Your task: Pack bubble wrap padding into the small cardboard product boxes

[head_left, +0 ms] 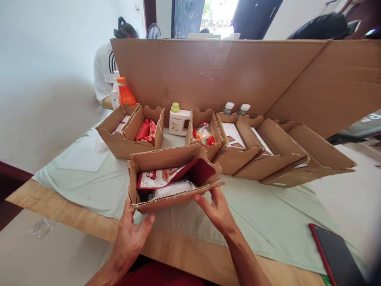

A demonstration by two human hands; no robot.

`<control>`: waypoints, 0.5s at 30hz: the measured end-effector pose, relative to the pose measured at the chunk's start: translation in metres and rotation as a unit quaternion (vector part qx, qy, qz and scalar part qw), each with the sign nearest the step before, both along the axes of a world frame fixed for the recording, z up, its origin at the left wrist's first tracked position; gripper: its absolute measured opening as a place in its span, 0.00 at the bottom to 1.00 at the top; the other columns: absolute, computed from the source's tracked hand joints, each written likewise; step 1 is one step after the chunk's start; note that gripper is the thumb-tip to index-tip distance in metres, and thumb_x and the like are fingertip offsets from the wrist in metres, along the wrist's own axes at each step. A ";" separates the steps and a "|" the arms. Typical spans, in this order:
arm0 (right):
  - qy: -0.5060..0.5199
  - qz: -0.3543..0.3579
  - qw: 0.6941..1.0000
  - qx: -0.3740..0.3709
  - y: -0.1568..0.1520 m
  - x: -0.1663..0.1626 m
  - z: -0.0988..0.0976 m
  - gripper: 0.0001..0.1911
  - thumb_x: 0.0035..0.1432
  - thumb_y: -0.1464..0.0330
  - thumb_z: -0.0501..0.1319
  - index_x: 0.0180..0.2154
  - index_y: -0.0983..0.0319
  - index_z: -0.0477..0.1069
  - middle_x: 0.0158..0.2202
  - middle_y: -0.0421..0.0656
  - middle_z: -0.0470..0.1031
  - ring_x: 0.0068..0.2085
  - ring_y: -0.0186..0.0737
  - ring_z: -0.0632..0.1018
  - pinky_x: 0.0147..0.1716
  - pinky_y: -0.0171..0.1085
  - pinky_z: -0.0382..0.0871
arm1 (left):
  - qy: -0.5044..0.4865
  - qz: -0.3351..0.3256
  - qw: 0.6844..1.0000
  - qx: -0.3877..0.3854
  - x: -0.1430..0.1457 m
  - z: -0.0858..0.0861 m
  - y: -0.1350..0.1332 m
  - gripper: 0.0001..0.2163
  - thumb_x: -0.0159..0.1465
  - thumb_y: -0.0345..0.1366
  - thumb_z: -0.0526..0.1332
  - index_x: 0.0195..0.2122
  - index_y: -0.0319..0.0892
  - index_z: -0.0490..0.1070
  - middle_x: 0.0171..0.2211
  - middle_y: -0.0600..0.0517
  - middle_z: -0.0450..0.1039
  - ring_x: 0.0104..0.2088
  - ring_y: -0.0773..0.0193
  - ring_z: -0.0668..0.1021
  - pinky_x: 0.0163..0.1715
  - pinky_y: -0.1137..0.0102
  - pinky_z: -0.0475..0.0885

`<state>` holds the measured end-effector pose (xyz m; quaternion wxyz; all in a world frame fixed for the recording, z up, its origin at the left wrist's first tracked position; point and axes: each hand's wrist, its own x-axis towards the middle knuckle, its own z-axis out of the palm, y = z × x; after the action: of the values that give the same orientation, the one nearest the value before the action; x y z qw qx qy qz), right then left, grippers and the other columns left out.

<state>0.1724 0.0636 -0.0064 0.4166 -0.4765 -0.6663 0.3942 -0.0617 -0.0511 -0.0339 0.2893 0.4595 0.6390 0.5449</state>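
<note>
An open cardboard box (166, 163) is tilted toward me above the table's near edge. Inside lie a red and white snack packet (166, 176) and a white wrapped item (172, 189). My left hand (131, 234) cups the box's lower left corner, thumb up against the front wall. My right hand (218, 210) touches the front flap from below on the right, fingers stretched out along it.
A row of open cardboard boxes (238, 147) with packets stands behind, before a tall cardboard sheet (226, 75). An orange bottle (125, 93), a white bottle (178, 119) and two capped bottles (236, 108) stand there. A red-cased phone (336, 254) lies right. A person (104, 67) sits beyond.
</note>
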 end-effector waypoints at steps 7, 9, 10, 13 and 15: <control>0.045 0.025 0.998 0.021 0.034 -0.039 -0.002 0.44 0.60 0.60 0.61 0.72 0.59 0.45 0.72 0.50 0.55 0.71 0.51 0.59 0.70 0.55 0.52 | -0.016 0.007 0.999 -0.035 0.009 -0.031 -0.033 0.36 0.69 0.43 0.61 0.73 0.52 0.42 0.69 0.41 0.57 0.66 0.46 0.69 0.64 0.49 0.68; 0.045 0.017 0.999 0.022 0.040 -0.049 -0.002 0.45 0.61 0.60 0.59 0.73 0.60 0.42 0.74 0.48 0.49 0.73 0.49 0.55 0.72 0.55 0.47 | -0.011 0.004 1.000 -0.025 0.011 -0.032 -0.035 0.36 0.70 0.42 0.59 0.74 0.55 0.39 0.72 0.42 0.51 0.67 0.45 0.68 0.64 0.48 0.69; 0.047 0.013 0.999 0.022 0.043 -0.054 -0.002 0.44 0.62 0.60 0.58 0.73 0.60 0.41 0.75 0.48 0.46 0.73 0.49 0.53 0.72 0.54 0.46 | -0.008 -0.003 1.000 -0.015 0.012 -0.031 -0.035 0.36 0.71 0.41 0.58 0.74 0.57 0.38 0.73 0.43 0.48 0.67 0.45 0.67 0.64 0.47 0.69; 0.054 -0.005 0.998 0.038 0.048 -0.067 -0.003 0.40 0.66 0.58 0.54 0.73 0.59 0.44 0.75 0.46 0.46 0.73 0.47 0.53 0.73 0.53 0.45 | 0.000 -0.027 0.999 0.018 0.017 -0.023 -0.032 0.35 0.71 0.38 0.56 0.74 0.57 0.37 0.75 0.46 0.41 0.70 0.44 0.63 0.64 0.47 0.68; 0.054 -0.021 0.997 0.054 0.049 -0.073 -0.004 0.37 0.68 0.55 0.52 0.73 0.60 0.46 0.75 0.47 0.47 0.73 0.46 0.53 0.73 0.52 0.46 | 0.000 -0.039 0.999 0.023 0.022 -0.018 -0.030 0.35 0.72 0.37 0.55 0.74 0.56 0.37 0.75 0.47 0.40 0.71 0.43 0.59 0.65 0.47 0.67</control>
<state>0.0994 0.1126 -0.0101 0.4859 -0.4450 -0.6528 0.3738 -0.0400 -0.0814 -0.0521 0.2992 0.4906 0.6080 0.5479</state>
